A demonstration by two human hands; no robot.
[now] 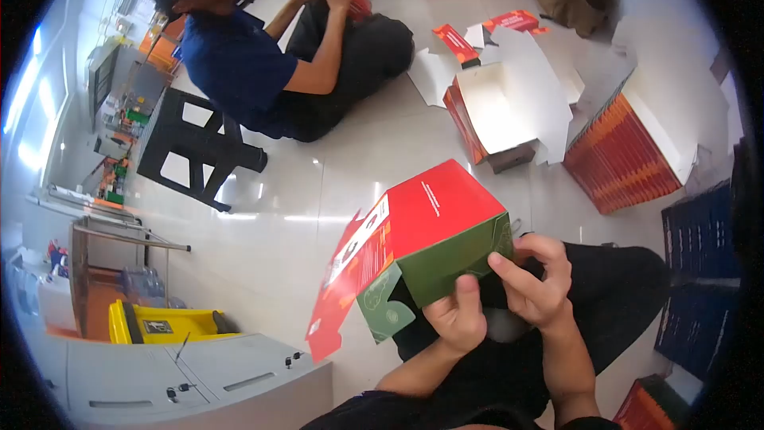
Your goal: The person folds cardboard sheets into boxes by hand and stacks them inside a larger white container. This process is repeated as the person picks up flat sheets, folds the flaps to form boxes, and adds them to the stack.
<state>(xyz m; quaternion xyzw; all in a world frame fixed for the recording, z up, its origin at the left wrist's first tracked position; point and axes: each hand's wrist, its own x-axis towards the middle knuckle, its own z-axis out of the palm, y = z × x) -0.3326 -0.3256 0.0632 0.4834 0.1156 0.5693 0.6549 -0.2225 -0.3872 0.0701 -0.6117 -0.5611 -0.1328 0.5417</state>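
Note:
A red and green cardboard box point(446, 207) is tilted above my lap, its printed flap point(342, 279) hanging out to the left and a small green side flap point(386, 306) beside it. My left hand point(459, 320) grips the lower green edge, thumb on the outside and the other fingers hidden behind the panel. At the right end of the same green side point(458, 259), my right hand point(539, 283) is closed on the box's corner, with thumb and fingers pressed on the card.
Another person point(239, 64) sits on the floor, holding a red item. An open box point(497, 107) lies ahead among red card pieces. Stacked red cartons point(625, 155) stand at the right. A black stool point(199, 143), grey cabinets point(199, 374) and a yellow bin point(167, 322) are at the left.

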